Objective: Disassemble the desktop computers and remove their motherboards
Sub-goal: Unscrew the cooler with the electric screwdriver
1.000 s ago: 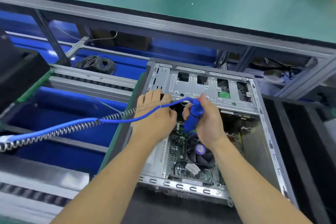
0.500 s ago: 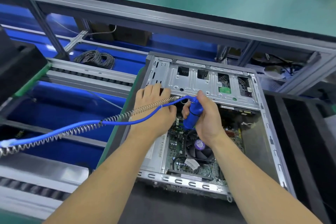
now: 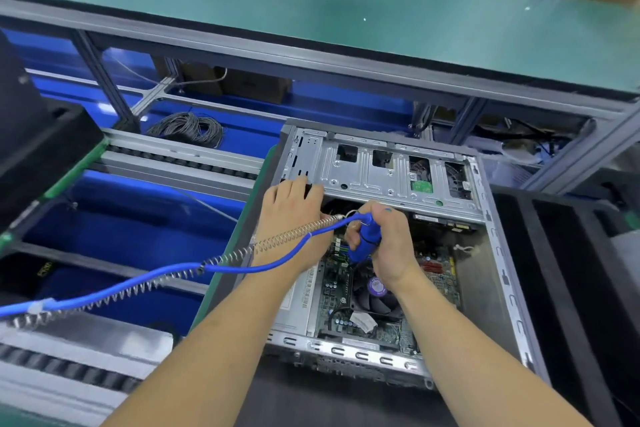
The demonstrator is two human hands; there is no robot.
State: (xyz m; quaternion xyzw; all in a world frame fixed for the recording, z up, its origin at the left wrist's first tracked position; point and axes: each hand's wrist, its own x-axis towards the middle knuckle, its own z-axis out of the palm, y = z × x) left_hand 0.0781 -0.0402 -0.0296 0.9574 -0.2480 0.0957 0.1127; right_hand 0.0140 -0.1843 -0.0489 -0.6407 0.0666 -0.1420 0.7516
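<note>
An open desktop computer case [image 3: 498, 274] lies on its side in front of me. Its green motherboard [image 3: 332, 291] with a black CPU fan [image 3: 374, 298] shows inside. My right hand [image 3: 388, 246] grips a blue electric screwdriver [image 3: 363, 239], pointed down into the case near the board's far edge. A blue hose with a spring coil [image 3: 166, 277] trails from the tool to the left. My left hand [image 3: 294, 215] rests on the case's left edge beside the silver drive cage [image 3: 374, 170], fingers extended; what its fingertips touch is hidden.
A green-topped shelf [image 3: 311, 3] spans the back above the case. Roller conveyor rails [image 3: 180, 159] and blue bins [image 3: 131, 229] lie to the left, with a coil of grey cable [image 3: 190, 128]. Black foam trays [image 3: 568, 270] stand to the right, a black block [image 3: 38, 146] at far left.
Both hands and the screwdriver stay over the same spot in the case. The view shifts slightly; the left fingers reach a little farther onto the case edge.
</note>
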